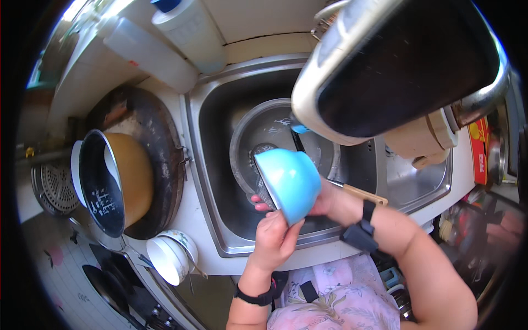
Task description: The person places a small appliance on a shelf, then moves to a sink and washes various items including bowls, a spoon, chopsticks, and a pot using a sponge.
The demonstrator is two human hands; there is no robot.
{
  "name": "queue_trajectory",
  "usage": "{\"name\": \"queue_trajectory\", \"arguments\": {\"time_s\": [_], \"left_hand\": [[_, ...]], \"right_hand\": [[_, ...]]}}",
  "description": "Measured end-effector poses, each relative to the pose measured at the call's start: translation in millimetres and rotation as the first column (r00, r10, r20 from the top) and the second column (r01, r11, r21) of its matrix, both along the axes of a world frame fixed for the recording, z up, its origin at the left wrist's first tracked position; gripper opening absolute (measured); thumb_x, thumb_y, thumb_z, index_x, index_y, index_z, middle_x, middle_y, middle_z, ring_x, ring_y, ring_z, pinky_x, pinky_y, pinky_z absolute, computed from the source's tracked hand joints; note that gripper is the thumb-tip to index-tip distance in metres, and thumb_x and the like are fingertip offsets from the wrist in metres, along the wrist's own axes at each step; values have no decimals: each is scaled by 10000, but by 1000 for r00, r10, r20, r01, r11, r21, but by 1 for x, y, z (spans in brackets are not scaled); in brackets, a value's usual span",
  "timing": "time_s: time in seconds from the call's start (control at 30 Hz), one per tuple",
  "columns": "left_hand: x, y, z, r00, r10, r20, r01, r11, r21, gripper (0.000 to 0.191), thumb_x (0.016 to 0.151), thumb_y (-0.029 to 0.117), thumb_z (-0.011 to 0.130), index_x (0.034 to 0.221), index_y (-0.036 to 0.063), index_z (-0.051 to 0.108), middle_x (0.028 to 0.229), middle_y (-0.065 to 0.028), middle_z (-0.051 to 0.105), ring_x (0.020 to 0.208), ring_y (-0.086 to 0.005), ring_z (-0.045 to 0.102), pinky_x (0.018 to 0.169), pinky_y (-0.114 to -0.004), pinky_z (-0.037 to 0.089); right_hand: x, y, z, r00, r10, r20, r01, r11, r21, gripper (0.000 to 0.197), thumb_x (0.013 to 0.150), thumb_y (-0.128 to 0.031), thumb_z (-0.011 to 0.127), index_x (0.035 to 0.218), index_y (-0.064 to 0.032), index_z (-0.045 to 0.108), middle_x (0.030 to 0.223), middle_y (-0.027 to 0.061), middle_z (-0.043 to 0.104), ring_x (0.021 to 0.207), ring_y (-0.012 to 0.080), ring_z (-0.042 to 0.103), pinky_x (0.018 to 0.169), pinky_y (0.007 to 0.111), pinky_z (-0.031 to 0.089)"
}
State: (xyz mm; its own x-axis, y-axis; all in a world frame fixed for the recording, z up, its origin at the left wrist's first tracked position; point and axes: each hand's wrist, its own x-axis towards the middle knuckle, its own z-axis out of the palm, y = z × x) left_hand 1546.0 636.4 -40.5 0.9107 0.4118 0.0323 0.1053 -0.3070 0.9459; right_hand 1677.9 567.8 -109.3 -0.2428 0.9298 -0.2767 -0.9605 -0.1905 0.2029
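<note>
A light-blue bowl (291,181) is tilted over the sink (218,107), its opening turned to the left. My left hand (273,236) pinches its lower rim between thumb and fingers. Behind the bowl reaches my right hand (326,201), mostly hidden, with some fingertips showing past the rim. Grey mesh scrubbing cloth (265,193) shows between those fingertips and the bowl's opening. Below is a round metal basin (238,142) holding water with some suds. A black-handled utensil (297,141) and a dark round object (262,149) are in the basin, partly covered by the bowl.
A white tap unit with a dark panel (396,74) overhangs the sink at right. A wooden handle (365,194) lies near my right wrist. At left stand an inner cooking pot (134,177) on a dark round lid, white bowls (167,258) and plastic bottles (150,55).
</note>
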Motion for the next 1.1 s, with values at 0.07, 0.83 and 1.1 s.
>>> {"name": "queue_trajectory", "arguments": {"time_s": [0.07,0.83,1.1], "left_hand": [[4,6,-22,992,-30,124,-1,970,242,196,666,-62,583,856,-21,560,759,-142,597,683,-290,602,613,-340,481],[-219,42,103,621,714,-322,2,409,912,340,801,140,504,1107,-7,528,994,-146,590,865,-255,587,741,-362,475],[-229,61,80,548,617,-564,-174,744,645,347,845,147,493,1170,25,487,1132,-153,530,1028,-284,517,885,-379,410]], "right_hand": [[-30,-5,19,952,-224,-209,185,965,-188,516,894,-349,382,1270,3,361,1249,290,389,1162,402,404,998,440,328],[-14,-10,52,805,-17,594,356,814,-460,348,865,-300,477,1146,-95,490,1090,90,571,979,252,562,854,438,442],[14,-19,38,681,3,732,481,752,-451,293,841,-233,529,1110,-121,501,1025,38,585,895,181,587,747,394,483]]}}
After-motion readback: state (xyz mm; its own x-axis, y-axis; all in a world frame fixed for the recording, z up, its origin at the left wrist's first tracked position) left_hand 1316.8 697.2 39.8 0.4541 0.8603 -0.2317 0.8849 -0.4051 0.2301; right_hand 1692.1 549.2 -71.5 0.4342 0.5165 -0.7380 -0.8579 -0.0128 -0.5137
